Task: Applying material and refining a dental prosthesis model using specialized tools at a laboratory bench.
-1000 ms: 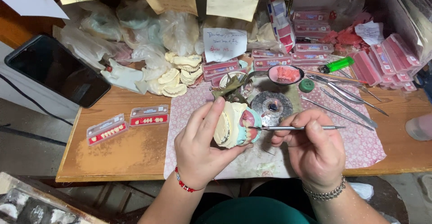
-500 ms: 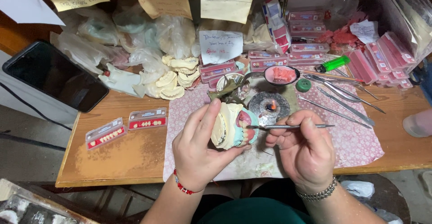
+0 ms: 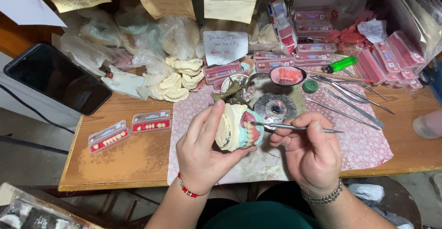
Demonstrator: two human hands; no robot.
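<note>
Two hands: both work over the patterned pink cloth (image 3: 368, 141) on the wooden bench (image 3: 124, 155).
Denture model: a plaster cast with pink wax gum and a row of teeth (image 3: 237, 128), held up above the cloth, between the two hands.
Left hand: the left hand (image 3: 205, 153) is clamped around the cast, thumb on its near side, fingers behind it.
Right hand: the right hand (image 3: 311, 153) has its fingers pinched together on a thin metal wax tool (image 3: 294, 127); the tool tip touches the pink gum.
Behind the cast: a round metal dish (image 3: 275, 108), a small spoon-like pan with pink wax (image 3: 287, 75), a green cap (image 3: 310, 86).
Right side: several long metal instruments (image 3: 354, 102), a green lighter (image 3: 339, 64).
Left side: two flat tooth cards (image 3: 129, 130), white plaster casts (image 3: 177, 79), a dark phone (image 3: 57, 77).
</note>
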